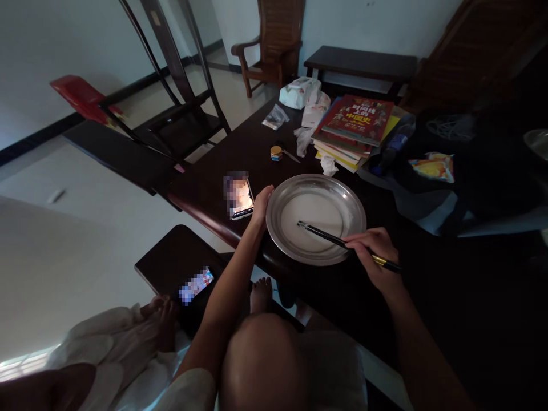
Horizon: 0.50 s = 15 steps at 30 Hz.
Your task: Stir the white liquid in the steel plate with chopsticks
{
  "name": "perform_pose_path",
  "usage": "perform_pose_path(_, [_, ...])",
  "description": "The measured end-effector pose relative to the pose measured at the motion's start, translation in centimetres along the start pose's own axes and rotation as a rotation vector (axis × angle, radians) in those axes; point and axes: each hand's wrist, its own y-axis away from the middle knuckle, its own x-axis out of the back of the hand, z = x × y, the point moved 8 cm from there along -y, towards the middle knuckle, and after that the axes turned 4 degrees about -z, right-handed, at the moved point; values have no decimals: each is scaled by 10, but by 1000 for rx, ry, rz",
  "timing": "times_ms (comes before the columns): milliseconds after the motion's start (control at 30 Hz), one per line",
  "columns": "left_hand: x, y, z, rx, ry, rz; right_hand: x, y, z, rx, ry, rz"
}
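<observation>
A round metal basin (315,258) stands on the dark table near its front edge, with a whitish, cloudy liquid (308,208) inside. My left hand (262,204) grips the basin's left rim; some of its fingers are hidden. In my right hand (377,254) is a pair of black chopsticks (323,234) with gold bands near the back end. Their tips reach down to the middle of the basin, at the liquid. Left of my left hand lies a lit phone (242,197), its screen partly pixelated.
Behind the basin are stacked books (357,123), a crumpled tissue (329,165), a small jar (276,153) and plastic bags (315,108). A snack packet (433,166) lies to the right. Another person (115,337) sits at lower left beside a stool (171,257) bearing another phone (196,285).
</observation>
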Motion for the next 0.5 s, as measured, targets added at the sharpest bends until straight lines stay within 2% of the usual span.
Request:
perform_pose_path(133, [-6,-4,-4,71,-17,-101,2,-1,-1,-8,10,28])
perform_pose_path(200, [-6,-6,-3,52,-35,-123,3,-2,-1,-3,-3,39])
perform_pose_path(333, [-8,-8,2,-23,-57,-129,-2,-3,-3,27,9,-10])
perform_pose_path(500, [-8,-3,4,-29,-95,-102,6,-1,2,-20,22,51])
